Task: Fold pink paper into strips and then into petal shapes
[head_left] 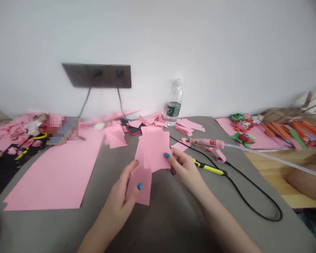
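My left hand [120, 198] and my right hand [183, 166] are raised over a grey cloth-covered tabletop [171, 225]. Between them is a small stack of pink paper pieces [154, 149]. My right fingers pinch the stack's right edge. My left fingers grip its lower part, where a longer pink piece [142, 188] hangs down. A pink hot glue gun [205, 144] lies just beyond my right hand, beside a yellow-and-black pen-like tool [209, 168]. To my left lies a large pink sheet [51, 172].
Loose pink scraps [150, 121] surround a phone in a pink case [133, 130] and a plastic water bottle [173, 103] by the wall. A black cable [252, 200] loops right. Colourful paper flowers [243, 128] sit farther right. A co-worker's arm [308, 182] shows at the right edge.
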